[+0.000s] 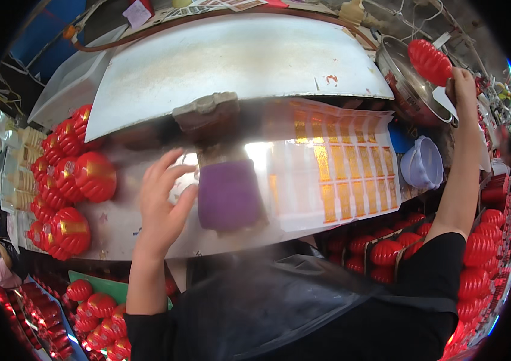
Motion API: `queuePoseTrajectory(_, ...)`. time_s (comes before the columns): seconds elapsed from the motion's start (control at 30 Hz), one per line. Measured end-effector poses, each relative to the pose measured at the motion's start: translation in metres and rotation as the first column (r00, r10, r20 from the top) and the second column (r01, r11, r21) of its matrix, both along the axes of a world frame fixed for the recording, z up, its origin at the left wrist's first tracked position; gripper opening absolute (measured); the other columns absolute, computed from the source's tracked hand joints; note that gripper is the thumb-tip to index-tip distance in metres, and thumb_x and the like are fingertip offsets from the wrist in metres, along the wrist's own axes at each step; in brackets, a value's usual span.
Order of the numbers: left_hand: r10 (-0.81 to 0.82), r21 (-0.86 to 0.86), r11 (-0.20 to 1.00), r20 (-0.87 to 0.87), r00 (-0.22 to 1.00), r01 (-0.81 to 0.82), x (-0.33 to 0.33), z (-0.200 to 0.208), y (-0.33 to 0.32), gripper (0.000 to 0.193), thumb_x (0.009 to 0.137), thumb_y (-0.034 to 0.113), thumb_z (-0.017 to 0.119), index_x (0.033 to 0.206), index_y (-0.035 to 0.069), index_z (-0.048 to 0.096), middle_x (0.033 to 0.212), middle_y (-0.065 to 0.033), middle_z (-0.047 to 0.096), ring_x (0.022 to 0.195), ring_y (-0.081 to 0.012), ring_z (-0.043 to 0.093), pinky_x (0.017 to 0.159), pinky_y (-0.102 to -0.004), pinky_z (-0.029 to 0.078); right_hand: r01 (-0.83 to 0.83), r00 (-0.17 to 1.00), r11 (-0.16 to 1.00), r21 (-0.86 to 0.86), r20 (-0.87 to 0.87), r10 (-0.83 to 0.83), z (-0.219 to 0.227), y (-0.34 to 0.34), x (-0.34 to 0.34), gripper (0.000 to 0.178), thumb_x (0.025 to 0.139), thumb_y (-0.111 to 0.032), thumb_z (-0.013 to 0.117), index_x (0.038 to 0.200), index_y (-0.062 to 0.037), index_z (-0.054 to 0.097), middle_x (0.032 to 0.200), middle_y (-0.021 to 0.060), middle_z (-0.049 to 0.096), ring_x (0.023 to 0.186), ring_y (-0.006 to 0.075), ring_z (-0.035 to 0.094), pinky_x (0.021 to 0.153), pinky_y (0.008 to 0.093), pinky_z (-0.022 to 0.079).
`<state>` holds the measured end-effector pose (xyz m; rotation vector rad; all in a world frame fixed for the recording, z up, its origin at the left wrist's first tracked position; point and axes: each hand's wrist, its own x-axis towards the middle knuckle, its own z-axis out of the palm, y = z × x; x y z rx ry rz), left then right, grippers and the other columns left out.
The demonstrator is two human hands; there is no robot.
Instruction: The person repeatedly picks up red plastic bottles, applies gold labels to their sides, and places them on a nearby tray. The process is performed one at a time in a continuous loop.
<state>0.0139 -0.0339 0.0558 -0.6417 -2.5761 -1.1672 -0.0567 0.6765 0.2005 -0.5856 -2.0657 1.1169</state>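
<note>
My right hand [464, 93] is stretched out to the far right, its fingers closed on the end of a shiny red ribbed piece [429, 62] shaped like a small lantern. That piece is up beside a round metal pan [397, 72]. Over the bench, my left hand [168, 194] is open with its fingers apart and nothing in it. Just right of its fingertips lies a purple pad [229, 194]. A sheet of gold rectangular stickers [353, 180] lies to the right of the pad. On the left, a pile of red ribbed pieces with gold bands [96, 176] rests on the bench.
A long pale board [237, 57] spans the back, with a rough block [207, 114] at its front edge. A lilac bucket [422, 163] stands at the bench's right end. Red pieces fill racks at lower right [386, 253] and a container at lower left [102, 305].
</note>
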Motion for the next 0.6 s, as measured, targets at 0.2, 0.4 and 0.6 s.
queuePoseTrajectory(0.2,-0.203,-0.109,0.977,-0.2,0.959,0.184,-0.01,0.03,0.049,0.057,0.078,0.01,0.081,0.134,0.01,0.069,0.155,-0.0199,0.052,0.142,-0.0416,0.05,0.116,-0.0494,0.042,-0.404,0.911,0.88,0.25,0.198,0.362,0.038,-0.208,0.035,0.013,0.105,-0.025,0.06,0.1,-0.0133,0.06,0.07,-0.0064,0.051,0.044,0.0038,0.043,0.037,0.0217,0.03)
queuePoseTrajectory(0.4,-0.244,-0.113,0.969,-0.331,0.911,0.219,0.009,0.027,0.082,0.084,0.066,0.016,0.092,0.145,0.014,0.063,0.156,-0.0216,0.049,0.142,-0.0447,0.05,0.115,-0.0511,0.044,-0.791,0.501,0.611,-0.019,0.552,0.666,-0.021,-0.375,0.019,0.02,0.102,-0.027,0.062,0.099,-0.0068,0.061,0.074,0.0005,0.06,0.046,0.0072,0.052,0.043,0.0241,0.041)
queuePoseTrajectory(0.6,-0.017,0.232,0.973,-0.015,1.0,0.02,-0.01,-0.015,0.054,0.083,0.073,0.025,0.09,0.148,0.011,0.057,0.14,-0.017,0.061,0.125,-0.0337,0.064,0.105,-0.0433,0.054,-0.792,0.338,0.466,-0.394,0.351,0.873,-0.087,-0.408,0.01,0.037,0.102,-0.03,0.067,0.116,0.0036,0.071,0.084,0.0074,0.072,0.078,0.0136,0.07,0.075,0.0274,0.054)
